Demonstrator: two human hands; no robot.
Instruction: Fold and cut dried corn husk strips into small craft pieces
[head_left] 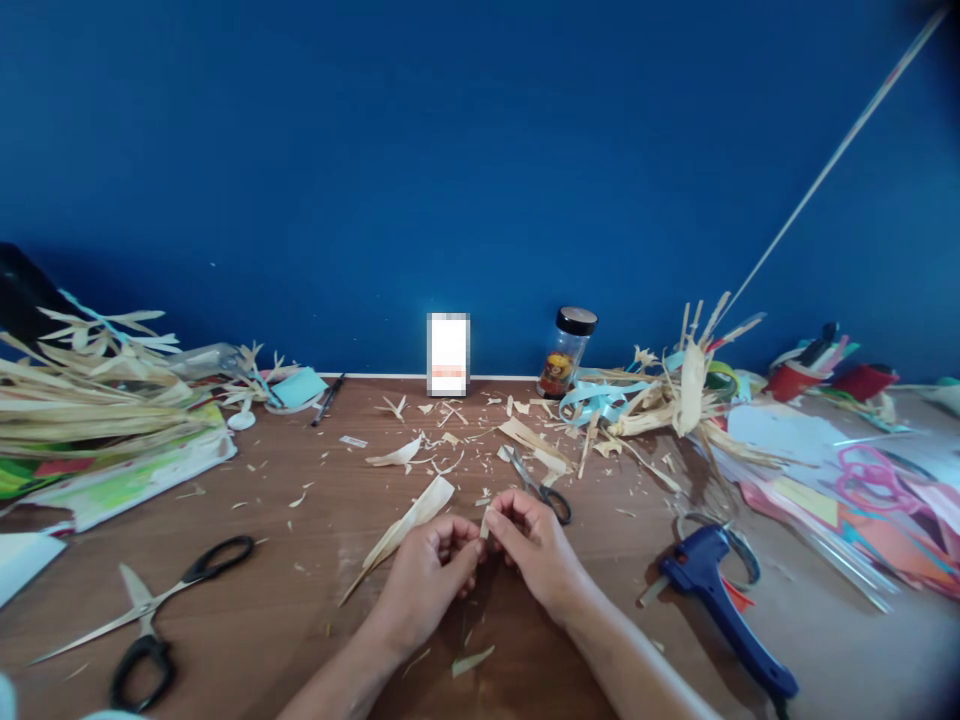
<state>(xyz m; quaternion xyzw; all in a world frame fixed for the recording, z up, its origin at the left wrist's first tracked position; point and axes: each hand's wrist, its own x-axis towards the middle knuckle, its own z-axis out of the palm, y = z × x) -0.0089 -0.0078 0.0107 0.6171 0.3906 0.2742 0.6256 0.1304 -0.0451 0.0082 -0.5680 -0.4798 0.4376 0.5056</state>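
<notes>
My left hand point(431, 580) and my right hand point(536, 555) meet above the wooden table, fingertips nearly together. Between them is a small pale strip that looks like dried corn husk point(485, 522), pinched by both hands. A longer piece of dried husk point(411, 524) lies just beyond my left hand. Small dark-handled scissors point(553, 500) rest behind my right hand, partly hidden by it. A curled husk scrap point(472, 661) lies on the table nearer to me, between my forearms.
Large open scissors point(146, 607) lie at left, and a blue glue gun point(720, 595) at right. A husk bundle point(90, 400) sits far left. A tilted jar point(562, 355) stands by the blue wall. Husk scraps litter the table point(300, 620); coloured sheets point(862, 510) cover the right side.
</notes>
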